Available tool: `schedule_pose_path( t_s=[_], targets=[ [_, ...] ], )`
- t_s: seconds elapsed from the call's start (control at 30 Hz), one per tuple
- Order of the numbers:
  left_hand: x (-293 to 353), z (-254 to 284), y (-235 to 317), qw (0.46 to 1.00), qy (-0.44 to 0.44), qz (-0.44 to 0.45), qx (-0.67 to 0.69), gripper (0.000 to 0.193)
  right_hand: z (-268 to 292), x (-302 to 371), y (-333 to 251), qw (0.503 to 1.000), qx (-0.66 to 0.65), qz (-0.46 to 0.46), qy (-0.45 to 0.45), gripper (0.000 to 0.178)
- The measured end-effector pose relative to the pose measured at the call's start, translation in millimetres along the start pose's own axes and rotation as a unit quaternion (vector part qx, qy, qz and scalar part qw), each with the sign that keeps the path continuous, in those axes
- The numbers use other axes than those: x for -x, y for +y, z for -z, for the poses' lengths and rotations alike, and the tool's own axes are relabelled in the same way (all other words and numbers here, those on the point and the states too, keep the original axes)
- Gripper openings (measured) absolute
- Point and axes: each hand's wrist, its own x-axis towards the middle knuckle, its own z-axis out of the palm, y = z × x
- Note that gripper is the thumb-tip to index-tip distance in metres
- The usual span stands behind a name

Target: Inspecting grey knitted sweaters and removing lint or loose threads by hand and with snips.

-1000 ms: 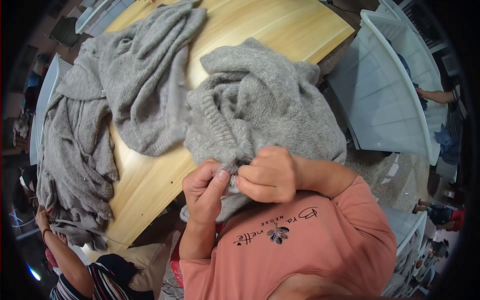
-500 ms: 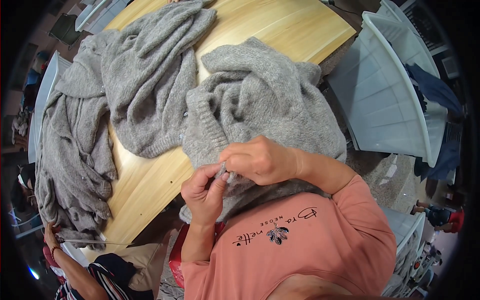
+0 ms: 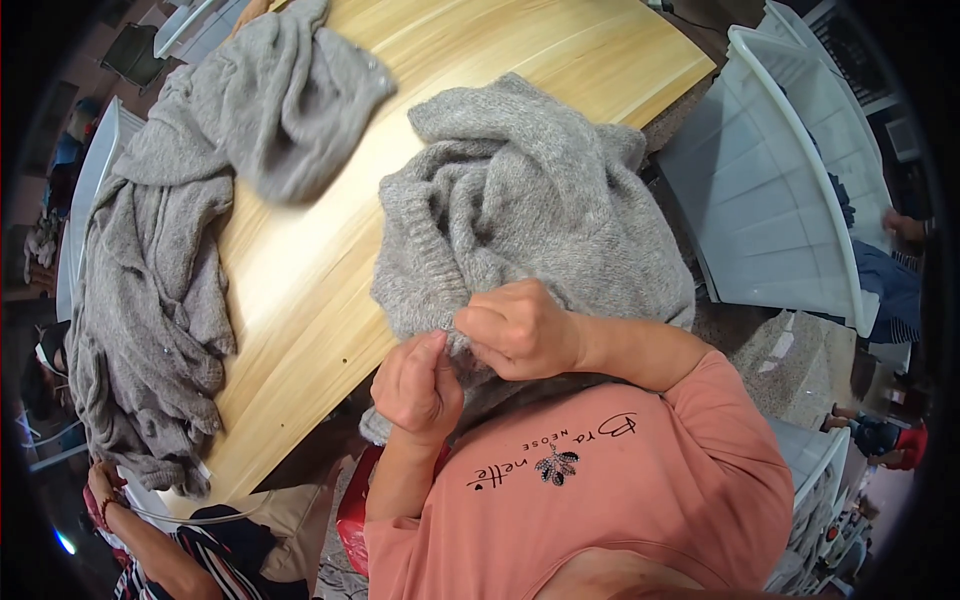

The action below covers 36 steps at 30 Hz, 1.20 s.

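A bulky grey knitted sweater [image 3: 570,220] lies heaped before me, partly on the table and partly against my lap. My left hand [image 3: 418,385] is closed at its near edge, thumb pressed against the fingers. Close beside it, my right hand [image 3: 520,328] is curled with the fingertips pinching the same knit. The bit of fabric between the two hands is mostly hidden by my fingers. A ribbed band [image 3: 425,225] runs along the sweater's left side, above my hands.
Other grey knits [image 3: 160,300] spread along the left of the wooden table [image 3: 300,370]; one [image 3: 310,110] is blurred by motion. A person's hand [image 3: 105,480] touches the knits at lower left; another hand [image 3: 250,12] shows at the far edge. Pale plastic bins [image 3: 770,170] stand at right.
The middle grey knit has slid away toward the far left, baring wood beside my sweater. My left hand has turned and its fingers have drawn in; my right hand has shifted slightly right.
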Motion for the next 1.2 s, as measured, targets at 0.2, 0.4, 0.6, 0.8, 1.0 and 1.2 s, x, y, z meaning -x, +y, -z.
schedule_pose_path(
  t_s=[0.2,0.4,0.6,0.8,1.0,1.2],
  targets=[
    [3.0,-2.2,5.1,0.999,0.04,0.008,0.012,0.017,-3.5,-1.6,3.0,0.992,0.039,0.085,0.089,0.025],
    [7.7,-5.0,5.8,0.996,0.06,0.043,0.051,0.014,2.6,-1.8,1.3,0.994,0.029,0.094,0.049,0.024],
    [4.0,1.1,6.0,0.979,0.019,0.1,0.177,0.015,7.5,0.1,-1.1,0.986,-0.155,-0.05,0.03,0.009],
    [-0.9,1.6,8.1,0.997,-0.013,-0.011,0.069,0.017,12.7,2.5,-4.3,0.971,-0.212,-0.11,-0.021,0.009],
    [2.5,0.1,9.4,0.995,0.011,-0.088,-0.045,0.022,-6.0,-8.0,-6.6,0.994,-0.044,-0.029,0.092,0.015],
    [4.1,-7.4,0.7,0.995,0.051,-0.039,-0.082,0.024,-5.7,-2.0,0.9,0.982,0.028,0.057,0.178,0.015]
  ],
)
